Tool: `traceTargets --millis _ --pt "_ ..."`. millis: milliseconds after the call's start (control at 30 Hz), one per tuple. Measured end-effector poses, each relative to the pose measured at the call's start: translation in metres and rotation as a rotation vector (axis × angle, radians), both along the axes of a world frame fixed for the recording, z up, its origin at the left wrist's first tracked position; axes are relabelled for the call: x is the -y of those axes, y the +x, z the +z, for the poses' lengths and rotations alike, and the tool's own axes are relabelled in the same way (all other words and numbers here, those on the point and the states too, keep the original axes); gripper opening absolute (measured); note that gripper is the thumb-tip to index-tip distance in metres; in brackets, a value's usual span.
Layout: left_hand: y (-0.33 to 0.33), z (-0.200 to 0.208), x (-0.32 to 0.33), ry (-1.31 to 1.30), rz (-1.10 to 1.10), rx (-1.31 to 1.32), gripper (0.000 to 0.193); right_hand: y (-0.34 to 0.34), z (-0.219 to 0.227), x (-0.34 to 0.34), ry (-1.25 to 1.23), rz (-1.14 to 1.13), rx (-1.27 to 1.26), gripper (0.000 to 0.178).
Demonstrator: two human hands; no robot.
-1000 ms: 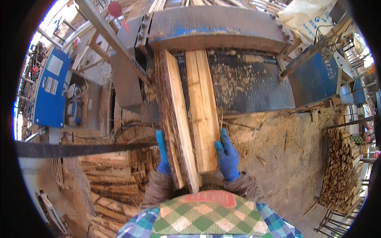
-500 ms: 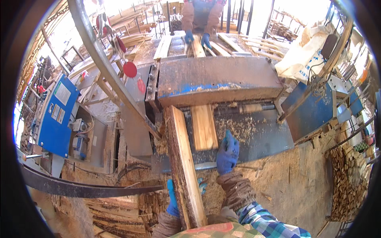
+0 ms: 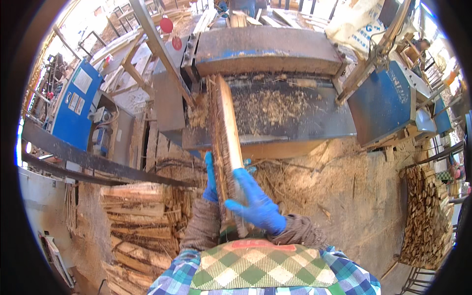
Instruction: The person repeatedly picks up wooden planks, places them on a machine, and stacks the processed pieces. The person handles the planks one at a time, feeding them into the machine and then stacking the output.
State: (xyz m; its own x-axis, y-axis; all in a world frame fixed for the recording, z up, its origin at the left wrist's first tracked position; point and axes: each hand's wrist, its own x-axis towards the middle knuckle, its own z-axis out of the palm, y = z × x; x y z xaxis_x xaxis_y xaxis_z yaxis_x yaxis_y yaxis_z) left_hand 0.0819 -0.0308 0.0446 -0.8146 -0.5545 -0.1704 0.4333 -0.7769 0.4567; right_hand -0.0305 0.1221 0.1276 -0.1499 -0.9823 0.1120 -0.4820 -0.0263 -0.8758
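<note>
A long bark-edged board [image 3: 227,130] slants up from my body, its far end on the metal bed of the machine [image 3: 328,110]. My left hand [image 3: 210,179] is closed round the board's bark side. Its fingers run underneath, and blue tips show at the right edge. My right hand [image 3: 260,204], slightly blurred, lies against the board's near part with thumb and fingers apart across it. Both hands wear blue gloves. Wood shavings [image 3: 273,108] cover much of the bed to the right of the board.
A rusty metal hood [image 3: 270,51] spans the bed's far side. A blue panel [image 3: 76,108] stands left and a blue housing [image 3: 383,103] right. Stacked wood pieces [image 3: 140,216] lie at my lower left, more [image 3: 427,216] at the right. Beyond the hood a co-worker's gloved hand [image 3: 222,7] shows.
The flat plank on the bed has gone from sight on my side. My right hand has come back from the bed onto the bark-edged board. The view has tilted downward.
</note>
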Motion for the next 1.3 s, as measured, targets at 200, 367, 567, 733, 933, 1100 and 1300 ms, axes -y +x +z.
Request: traceTargets --millis 200,367,567,733,933,1100,1300 --pt "0.013 -0.022 -0.024 0.094 0.167 0.093 0.084 -0.014 -0.047 -0.097 0.174 -0.54 0.394 0.059" --pt "0.037 -0.047 -0.01 -0.17 0.164 0.101 0.081 -0.025 -0.034 -0.03 0.043 -0.561 0.273 0.051" --pt "0.016 -0.024 0.018 0.049 0.139 0.183 0.072 -0.036 -0.049 0.001 0.103 -0.606 0.291 0.052" --pt "0.014 -0.025 0.011 -0.034 0.153 0.224 0.071 -0.046 -0.077 0.03 -0.076 -0.677 -0.076 0.048" --pt "0.017 -0.019 0.009 0.102 0.03 0.228 0.093 -0.1 -0.061 0.126 -0.088 -0.758 -0.45 0.044" --pt "0.0 0.0 0.009 0.291 -0.014 -0.02 0.097 -0.136 -0.054 0.187 -0.107 -1.03 -0.163 0.037" --pt "0.002 0.01 0.016 -0.147 -0.072 0.175 0.08 -0.144 -0.045 0.188 -0.003 -0.92 -0.118 0.042"
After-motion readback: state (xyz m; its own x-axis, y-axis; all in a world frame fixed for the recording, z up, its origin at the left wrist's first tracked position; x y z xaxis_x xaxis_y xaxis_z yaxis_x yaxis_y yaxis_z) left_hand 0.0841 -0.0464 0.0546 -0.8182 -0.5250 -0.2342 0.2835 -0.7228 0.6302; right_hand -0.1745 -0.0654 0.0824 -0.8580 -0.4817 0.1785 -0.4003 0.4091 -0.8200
